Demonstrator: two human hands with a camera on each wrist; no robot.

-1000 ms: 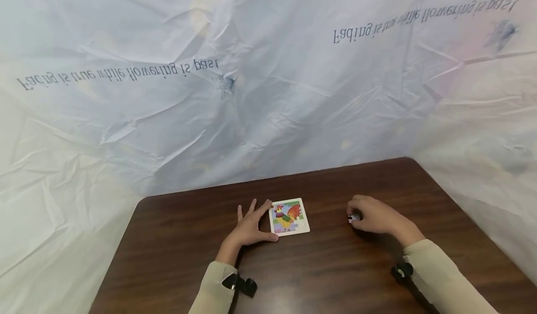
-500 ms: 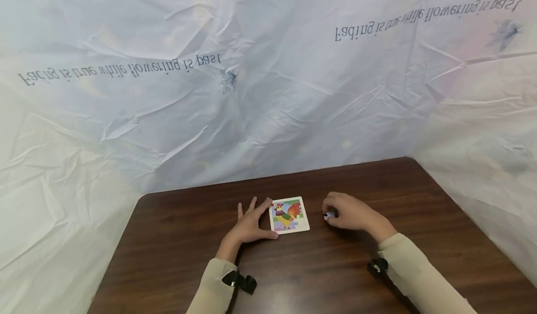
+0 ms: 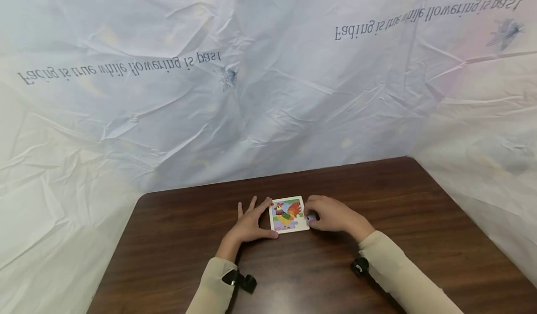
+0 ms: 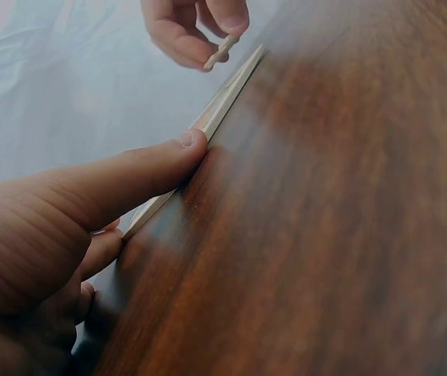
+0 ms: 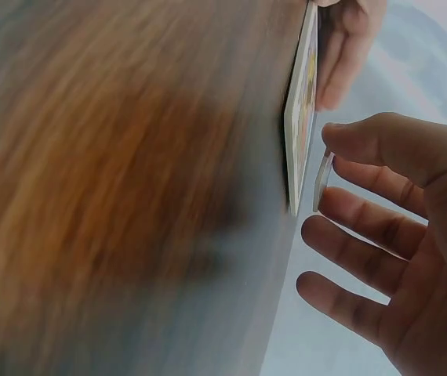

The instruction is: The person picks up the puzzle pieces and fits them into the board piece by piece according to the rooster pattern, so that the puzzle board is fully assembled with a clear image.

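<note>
A small square puzzle board (image 3: 288,215) with a rooster picture lies flat on the brown table (image 3: 319,276). My left hand (image 3: 251,225) rests flat against its left edge, thumb (image 4: 141,174) touching the board's near corner, fingers straight. My right hand (image 3: 331,213) pinches a small lilac puzzle piece (image 3: 311,218) between thumb and forefinger, just above the board's right edge. The right wrist view shows the thin piece (image 5: 322,182) held a little off the board (image 5: 302,102). In the left wrist view the same piece (image 4: 221,52) hangs over the board's far end (image 4: 231,86).
A creased white sheet with grey lettering (image 3: 251,80) hangs behind and around the table. The table's back edge (image 3: 277,179) runs close behind the board. Black straps (image 3: 240,282) sit on both beige sleeves.
My right hand has carried the lilac piece leftward across the table, from well right of the board to its right edge. The left hand has stayed put.
</note>
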